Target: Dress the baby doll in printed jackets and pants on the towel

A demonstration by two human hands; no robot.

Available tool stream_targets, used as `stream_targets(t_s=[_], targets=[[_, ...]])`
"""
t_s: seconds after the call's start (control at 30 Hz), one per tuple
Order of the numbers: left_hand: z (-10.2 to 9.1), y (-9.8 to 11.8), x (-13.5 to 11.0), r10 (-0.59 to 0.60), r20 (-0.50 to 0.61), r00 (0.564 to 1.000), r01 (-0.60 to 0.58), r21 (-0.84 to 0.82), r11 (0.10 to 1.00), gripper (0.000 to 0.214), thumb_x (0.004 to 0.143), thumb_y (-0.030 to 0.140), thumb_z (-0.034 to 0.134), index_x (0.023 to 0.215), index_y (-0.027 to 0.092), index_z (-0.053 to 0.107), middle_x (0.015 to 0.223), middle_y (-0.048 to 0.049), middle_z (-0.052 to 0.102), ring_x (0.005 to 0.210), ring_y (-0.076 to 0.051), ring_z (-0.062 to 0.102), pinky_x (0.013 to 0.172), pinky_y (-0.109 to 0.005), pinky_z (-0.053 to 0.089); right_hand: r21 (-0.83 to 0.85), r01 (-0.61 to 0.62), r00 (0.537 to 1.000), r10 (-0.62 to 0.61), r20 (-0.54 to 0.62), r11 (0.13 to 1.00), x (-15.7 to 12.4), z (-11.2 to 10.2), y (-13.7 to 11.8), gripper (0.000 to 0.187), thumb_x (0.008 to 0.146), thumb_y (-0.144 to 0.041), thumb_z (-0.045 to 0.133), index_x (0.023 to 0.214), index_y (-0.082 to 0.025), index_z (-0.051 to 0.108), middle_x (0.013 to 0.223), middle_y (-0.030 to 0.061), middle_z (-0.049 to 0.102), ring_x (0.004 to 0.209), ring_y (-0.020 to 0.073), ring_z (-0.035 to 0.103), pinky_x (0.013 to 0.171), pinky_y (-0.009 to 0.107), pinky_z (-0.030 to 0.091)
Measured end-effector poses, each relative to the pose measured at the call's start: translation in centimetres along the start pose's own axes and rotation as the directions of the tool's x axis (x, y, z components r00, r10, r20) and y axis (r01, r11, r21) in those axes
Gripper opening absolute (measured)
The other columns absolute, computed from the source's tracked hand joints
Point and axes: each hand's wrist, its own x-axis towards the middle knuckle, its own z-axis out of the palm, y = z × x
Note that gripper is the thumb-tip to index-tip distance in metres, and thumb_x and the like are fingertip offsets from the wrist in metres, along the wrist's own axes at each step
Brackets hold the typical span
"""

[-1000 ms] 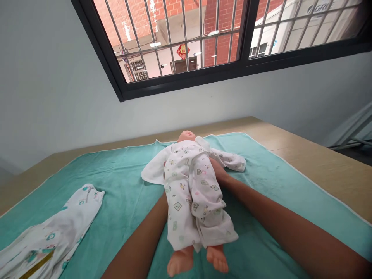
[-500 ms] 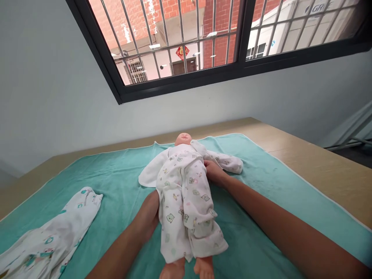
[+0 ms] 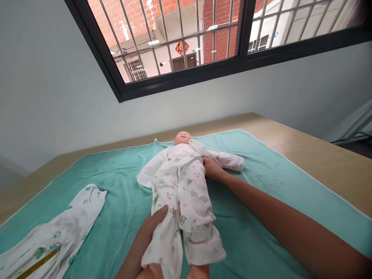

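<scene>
A baby doll (image 3: 183, 138) lies on its back, head toward the wall, in a white top (image 3: 154, 166) and white baby pants (image 3: 193, 193) with small animal prints. My left hand (image 3: 152, 226) is closed around the pant leg on the left, thumb on top and fingers hidden beneath. At the doll's waist on the right, my right hand (image 3: 213, 169) is closed on the side of the pants; its fingertips are tucked out of sight. The doll's feet are partly cut off at the bottom edge.
Under the doll a green cloth (image 3: 119, 170) covers much of the wooden table (image 3: 302, 151). Another white printed garment (image 3: 64, 228) lies at the left, with a yellowish strip (image 3: 39, 263) on it. A wall and a barred window (image 3: 174, 73) stand behind.
My left hand has moved down from the hip to the pant leg, its thumb now on top. That leg has shifted left and toward me. My right hand stays at the waist.
</scene>
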Motion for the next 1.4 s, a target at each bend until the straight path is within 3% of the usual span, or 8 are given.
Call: stream_targets(t_s=[0.1,0.3,0.47,0.7,0.9,1.0,1.23,1.4], targets=[[-1.4,-0.1,0.5,0.036,-0.101,0.994,-0.020,0.153,0.988,0.068,0.052,0.050,0.087,0.112,0.021,0.073,0.099,-0.0091,0.077,0.121,-0.036,0.060,0.090,-0.036,0.059,-0.325,0.144,0.974,-0.193,-0.123,0.935,-0.2,-0.2,-0.7,0.012,0.079,-0.022,0.059,0.075,-0.015,0.067,0.089,0.0115,0.074,0.082,0.0243,0.065,0.067,0.028,0.044],[0.6,-2.1,0.2,0.017,-0.114,0.993,-0.004,0.115,0.993,0.073,0.056,0.054,0.084,0.117,0.019,0.067,0.101,-0.0123,0.076,0.112,-0.037,0.065,0.088,-0.043,0.058,-0.597,0.046,0.987,-0.128,-0.096,0.801,-0.2,-0.8,-1.4,0.013,0.082,-0.020,0.057,0.082,-0.014,0.068,0.093,0.0154,0.074,0.086,0.0275,0.067,0.066,0.028,0.040],[2.1,-0.7,-0.9,0.253,-0.106,0.962,-0.202,0.351,0.914,0.067,0.074,0.060,0.069,0.126,0.019,0.059,0.119,-0.0120,0.069,0.110,-0.032,0.064,0.091,-0.041,0.053,-0.553,0.051,0.995,-0.091,-0.046,0.832,0.5,-2.4,-2.2,0.018,0.081,-0.012,0.052,0.076,-0.017,0.068,0.091,0.0108,0.074,0.082,0.0236,0.064,0.064,0.027,0.037],[2.5,8.0,5.1,0.705,-0.032,0.708,-0.475,0.717,0.510,0.033,0.086,0.043,0.057,0.106,0.018,0.068,0.118,-0.0095,0.067,0.110,-0.026,0.061,0.097,-0.037,0.047,-0.298,0.356,0.867,-0.432,-0.248,0.886,0.8,-2.3,-2.5,0.019,0.090,-0.021,0.049,0.094,-0.020,0.067,0.100,0.0078,0.067,0.092,0.0213,0.060,0.080,0.030,0.044],[4.0,11.4,9.3,0.536,0.370,0.759,-0.616,0.674,0.407,0.020,0.079,0.039,0.066,0.087,0.021,0.066,0.142,-0.0076,0.053,0.116,-0.026,0.059,0.099,-0.036,0.044,0.007,0.312,0.945,-0.309,-0.112,0.950,1.5,-2.9,-2.0,0.021,0.082,-0.037,0.065,0.094,-0.020,0.066,0.108,0.0060,0.063,0.103,0.0210,0.057,0.093,0.033,0.043],[4.2,11.8,9.8,0.536,0.439,0.721,-0.658,0.676,0.332,0.020,0.082,0.038,0.062,0.074,0.020,0.059,0.144,-0.0059,0.052,0.119,-0.025,0.056,0.100,-0.034,0.042,0.039,0.229,0.971,-0.225,-0.077,0.973,1.5,-3.2,-1.9,0.027,0.078,-0.042,0.068,0.092,-0.019,0.063,0.108,0.0054,0.061,0.101,0.0212,0.057,0.090,0.033,0.043],[5.8,11.3,12.7,0.732,0.291,0.615,-0.459,0.888,0.032,0.013,0.090,0.033,0.048,0.086,0.022,0.053,0.084,-0.0039,0.068,0.074,-0.018,0.056,0.072,-0.031,0.042,-0.036,0.114,0.983,-0.118,-0.139,0.993,1.4,-2.2,-2.1,0.021,0.085,-0.039,0.058,0.077,-0.020,0.052,0.078,-0.0008,0.059,0.075,0.0169,0.052,0.069,0.029,0.040],[6.1,10.9,12.9,0.755,0.195,0.626,-0.502,0.842,0.198,0.011,0.084,0.027,0.056,0.091,0.020,0.055,0.092,-0.0047,0.067,0.083,-0.017,0.060,0.076,-0.029,0.045,-0.305,0.244,0.892,-0.336,-0.302,0.921,-0.1,-1.8,-2.9,0.004,0.086,-0.022,0.056,0.087,-0.019,0.055,0.096,0.0065,0.058,0.088,0.0209,0.054,0.079,0.033,0.042]])
